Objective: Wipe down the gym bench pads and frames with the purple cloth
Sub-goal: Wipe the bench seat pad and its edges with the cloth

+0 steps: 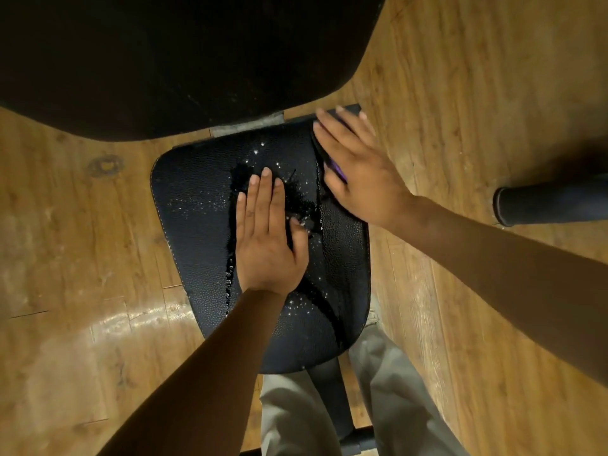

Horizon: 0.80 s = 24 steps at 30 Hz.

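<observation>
L hand (268, 238) lies flat, fingers straight, on the wet seat pad (197, 205). R hand (357, 166) presses flat on the purple cloth (339, 169) at the pad's far right edge. Back pad (171, 60) above; wood-plank floor (65, 258) w/ glare.

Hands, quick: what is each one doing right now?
Left hand: open, flat on the wet seat pad, holding nothing.
Right hand: open, fingers straight, pressing the purple cloth onto the pad's right edge.
</observation>
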Each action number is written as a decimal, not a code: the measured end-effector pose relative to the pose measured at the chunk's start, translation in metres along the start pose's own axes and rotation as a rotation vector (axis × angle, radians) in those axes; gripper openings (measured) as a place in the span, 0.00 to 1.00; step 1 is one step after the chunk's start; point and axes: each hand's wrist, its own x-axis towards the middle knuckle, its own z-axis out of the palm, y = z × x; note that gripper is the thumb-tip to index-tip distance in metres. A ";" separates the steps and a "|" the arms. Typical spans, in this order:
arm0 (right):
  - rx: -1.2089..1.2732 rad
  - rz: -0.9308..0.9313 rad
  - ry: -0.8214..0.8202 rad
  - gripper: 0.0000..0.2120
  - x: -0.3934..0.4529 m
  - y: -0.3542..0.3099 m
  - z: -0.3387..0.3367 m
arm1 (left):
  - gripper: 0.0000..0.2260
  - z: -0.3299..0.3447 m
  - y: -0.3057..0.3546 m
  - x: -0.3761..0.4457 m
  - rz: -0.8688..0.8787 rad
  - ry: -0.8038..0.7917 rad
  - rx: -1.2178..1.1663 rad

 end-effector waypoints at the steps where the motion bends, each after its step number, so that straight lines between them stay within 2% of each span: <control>1: -0.009 0.045 0.034 0.26 0.009 -0.003 0.001 | 0.24 0.000 0.000 0.000 0.002 0.000 0.003; 4: 0.008 0.166 0.075 0.26 -0.009 -0.023 0.006 | 0.23 0.001 0.000 0.000 -0.004 0.008 -0.009; 5: 0.019 0.153 0.061 0.26 -0.029 -0.030 0.007 | 0.23 0.001 0.000 0.000 -0.005 0.009 -0.020; 10: 0.023 -0.288 -0.147 0.33 -0.134 -0.047 0.017 | 0.23 0.001 -0.001 0.000 -0.006 0.017 -0.037; 12: 0.010 -0.403 -0.194 0.34 -0.132 -0.038 0.017 | 0.23 0.001 -0.001 0.000 -0.006 0.031 -0.043; 14: 0.036 -0.440 -0.193 0.34 -0.106 -0.028 0.012 | 0.23 0.001 -0.001 0.000 -0.012 0.033 -0.048; 16: 0.047 -0.361 -0.169 0.32 -0.069 -0.018 0.006 | 0.23 0.001 -0.001 -0.001 -0.012 0.034 -0.051; 20: 0.061 -0.149 -0.011 0.25 -0.001 -0.003 0.000 | 0.22 0.001 0.000 0.000 -0.012 0.046 -0.066; 24: 0.112 0.053 0.106 0.24 -0.005 -0.017 0.006 | 0.22 0.001 -0.001 0.000 -0.006 0.049 -0.070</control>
